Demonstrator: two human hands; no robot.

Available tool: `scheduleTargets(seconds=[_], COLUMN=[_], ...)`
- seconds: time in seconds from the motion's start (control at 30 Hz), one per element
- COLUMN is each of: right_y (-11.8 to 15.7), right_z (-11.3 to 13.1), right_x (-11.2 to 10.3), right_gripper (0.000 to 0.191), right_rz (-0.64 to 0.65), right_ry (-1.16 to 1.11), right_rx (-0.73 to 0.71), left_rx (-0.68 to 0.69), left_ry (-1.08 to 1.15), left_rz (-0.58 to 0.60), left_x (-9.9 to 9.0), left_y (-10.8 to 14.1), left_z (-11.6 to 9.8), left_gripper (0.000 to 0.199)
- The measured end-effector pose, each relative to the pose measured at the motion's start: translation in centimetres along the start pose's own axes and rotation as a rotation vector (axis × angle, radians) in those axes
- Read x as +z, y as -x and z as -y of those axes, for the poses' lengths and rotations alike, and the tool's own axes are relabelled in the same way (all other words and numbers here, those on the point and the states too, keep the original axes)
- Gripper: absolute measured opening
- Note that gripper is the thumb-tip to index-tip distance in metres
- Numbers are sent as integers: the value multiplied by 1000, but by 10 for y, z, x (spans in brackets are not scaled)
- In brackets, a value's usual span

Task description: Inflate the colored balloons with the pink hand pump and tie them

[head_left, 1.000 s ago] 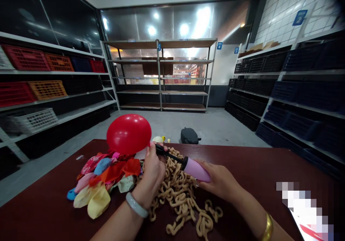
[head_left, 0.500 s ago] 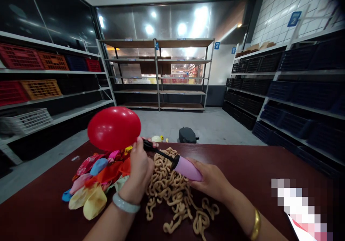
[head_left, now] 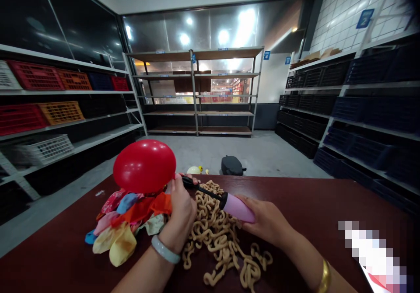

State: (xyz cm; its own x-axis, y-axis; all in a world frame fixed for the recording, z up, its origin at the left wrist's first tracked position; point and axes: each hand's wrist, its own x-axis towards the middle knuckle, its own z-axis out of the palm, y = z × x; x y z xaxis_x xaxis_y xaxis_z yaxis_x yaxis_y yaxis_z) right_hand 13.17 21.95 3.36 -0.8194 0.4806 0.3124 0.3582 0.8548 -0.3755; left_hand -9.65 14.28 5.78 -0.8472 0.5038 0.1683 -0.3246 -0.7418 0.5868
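Note:
A red balloon [head_left: 144, 166], inflated, hangs over the table's left side. My left hand [head_left: 182, 205] is closed around its neck at the dark front end of a hand pump [head_left: 240, 208]; the fingers hide the joint. The pump has a pink body and a black rod, part of which shows between my hands. My right hand [head_left: 267, 223] is wrapped round the rear of the pink body. Beneath my hands lies a heap of tan, curled, rope-like pieces [head_left: 215, 236]. Limp balloons [head_left: 123, 245] in several colours are piled left of my left wrist.
The dark red table [head_left: 305, 210] carries a blurred white item [head_left: 370, 249] at its right. On the floor beyond are a dark grey bag [head_left: 232, 165] and a pale round object [head_left: 194, 170]. Racks with crates [head_left: 36, 75] line both sides; a metal shelf unit [head_left: 226, 113] stands behind.
The whole view has shifted slightly, so things appear farther right. The balloon and my left hand sit a little lower. Both grips are unchanged, and the balloon's size looks about the same.

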Motion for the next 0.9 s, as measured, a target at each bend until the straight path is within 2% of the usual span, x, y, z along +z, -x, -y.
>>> scheduleTargets(seconds=[0.13,0.23,0.37,0.5,0.63,0.9], right_y=[0,0,0,0,-1,-1], right_z=[7,11,14,20,20,-8], right_x=[3,6,8,6,2,3], right_gripper=[64,64,66,68,71,69], right_rz=[-25,-49,-81,-64,-43,-19], right_ry=[11,-11,-42,-146,-205,-116], right_rx=[2,-6,-13,-28,-59,-61], left_rx=[-106,-168,-182,-109,-51,66], left_ry=[11,6,5,-30,-23,26], left_rz=[51,90,133,171,205,39], left_x=[16,22,24,28,29,1], left_y=[37,54,57,55,39,-23], left_z=[13,17,14,4,-13,-36], left_gripper=[29,26,24,21,19,18])
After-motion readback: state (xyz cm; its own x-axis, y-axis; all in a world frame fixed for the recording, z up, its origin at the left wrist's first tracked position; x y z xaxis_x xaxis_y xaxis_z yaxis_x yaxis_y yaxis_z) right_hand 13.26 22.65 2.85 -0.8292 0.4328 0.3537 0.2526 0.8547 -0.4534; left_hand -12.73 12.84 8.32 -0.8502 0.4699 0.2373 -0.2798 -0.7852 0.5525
